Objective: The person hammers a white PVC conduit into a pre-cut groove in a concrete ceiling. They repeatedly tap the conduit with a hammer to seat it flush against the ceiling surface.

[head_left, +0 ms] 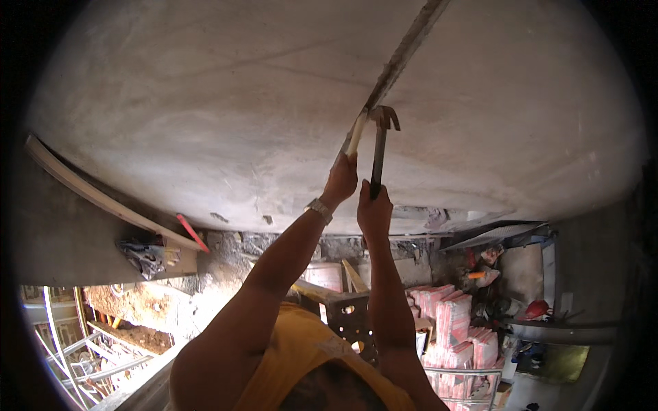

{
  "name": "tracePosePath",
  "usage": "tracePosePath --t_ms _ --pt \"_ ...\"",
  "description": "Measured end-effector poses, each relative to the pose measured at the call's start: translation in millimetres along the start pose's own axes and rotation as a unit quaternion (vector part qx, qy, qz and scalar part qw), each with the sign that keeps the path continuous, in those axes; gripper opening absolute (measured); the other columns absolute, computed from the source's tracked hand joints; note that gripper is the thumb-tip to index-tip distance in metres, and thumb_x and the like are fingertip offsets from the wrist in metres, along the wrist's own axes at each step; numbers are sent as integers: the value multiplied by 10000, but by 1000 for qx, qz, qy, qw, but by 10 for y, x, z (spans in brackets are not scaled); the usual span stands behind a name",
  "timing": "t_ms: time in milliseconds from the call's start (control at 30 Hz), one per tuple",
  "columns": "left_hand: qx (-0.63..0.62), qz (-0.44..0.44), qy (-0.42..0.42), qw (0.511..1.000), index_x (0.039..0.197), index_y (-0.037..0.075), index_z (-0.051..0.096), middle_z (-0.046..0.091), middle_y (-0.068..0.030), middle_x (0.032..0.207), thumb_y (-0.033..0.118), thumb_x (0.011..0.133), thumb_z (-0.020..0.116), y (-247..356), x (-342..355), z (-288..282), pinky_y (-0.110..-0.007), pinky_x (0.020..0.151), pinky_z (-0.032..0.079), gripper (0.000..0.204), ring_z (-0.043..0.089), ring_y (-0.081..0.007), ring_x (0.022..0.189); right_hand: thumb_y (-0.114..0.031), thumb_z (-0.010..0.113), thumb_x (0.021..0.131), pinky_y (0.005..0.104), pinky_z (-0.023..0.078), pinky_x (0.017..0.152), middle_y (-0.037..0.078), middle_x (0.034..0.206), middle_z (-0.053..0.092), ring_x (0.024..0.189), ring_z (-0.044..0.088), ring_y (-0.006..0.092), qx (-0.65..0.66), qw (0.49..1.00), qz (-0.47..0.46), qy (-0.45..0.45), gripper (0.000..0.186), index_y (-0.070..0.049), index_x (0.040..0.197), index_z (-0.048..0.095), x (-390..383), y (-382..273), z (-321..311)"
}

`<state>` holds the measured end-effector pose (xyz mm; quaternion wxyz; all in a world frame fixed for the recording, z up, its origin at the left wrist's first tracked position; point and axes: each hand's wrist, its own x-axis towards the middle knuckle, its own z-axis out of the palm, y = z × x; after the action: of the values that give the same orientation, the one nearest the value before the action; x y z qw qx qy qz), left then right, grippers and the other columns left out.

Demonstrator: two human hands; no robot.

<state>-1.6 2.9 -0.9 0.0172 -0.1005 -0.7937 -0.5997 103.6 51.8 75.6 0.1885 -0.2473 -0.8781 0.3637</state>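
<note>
A long narrow groove [404, 56] runs down the bare plaster wall [205, 123]. My left hand [341, 179], with a metal watch on its wrist, is closed around a narrow whitish length like a pipe [357, 133]. The upper end of that piece meets the groove. Just to the right, my right hand [375, 211] grips a claw hammer [378, 156] by its dark handle. The hammer head is up beside the top of the whitish piece, claw pointing right; whether they touch I cannot tell. My left palm hides the lower part of the piece.
Below me stand a dark perforated plastic crate [351, 320] and stacked pink-and-white bags [452, 322]. A metal rail [462, 372] crosses in front of the bags. Rubble [226, 253] lies along the wall's foot. Metal bars [58, 335] show at the bright opening on the left.
</note>
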Motion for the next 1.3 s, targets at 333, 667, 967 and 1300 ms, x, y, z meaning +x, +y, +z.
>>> tracePosePath --t_ms 333,667,967,1300 --pt "5 31 7 999 998 -2 451 607 -301 806 361 1023 391 -55 34 71 -566 615 425 369 579 -524 796 -285 582 957 367 476 563 186 691 628 635 650 265 137 985 -74 79 335 43 893 562 -11 -148 -39" --pt "-3 -38 -19 999 1021 -6 467 614 -318 872 405 1024 355 29 14 -77 -572 678 437 426 582 -529 858 -281 603 955 316 424 523 70 648 581 580 490 124 241 967 -11 84 318 24 875 563 -160 -493 -296" --pt "10 -31 -50 998 1033 -5 454 609 -324 822 376 1026 362 35 28 -155 -583 653 435 391 581 -530 808 -407 577 926 469 482 653 237 750 638 749 631 442 32 997 33 -56 432 24 885 583 -163 6 -136" --pt "122 40 -26 991 978 42 402 606 -310 746 381 1024 366 -409 106 -192 -612 582 401 345 568 -543 750 -346 594 921 406 449 553 140 637 567 599 600 278 178 947 245 -107 343 -8 859 593 -1209 556 -382"
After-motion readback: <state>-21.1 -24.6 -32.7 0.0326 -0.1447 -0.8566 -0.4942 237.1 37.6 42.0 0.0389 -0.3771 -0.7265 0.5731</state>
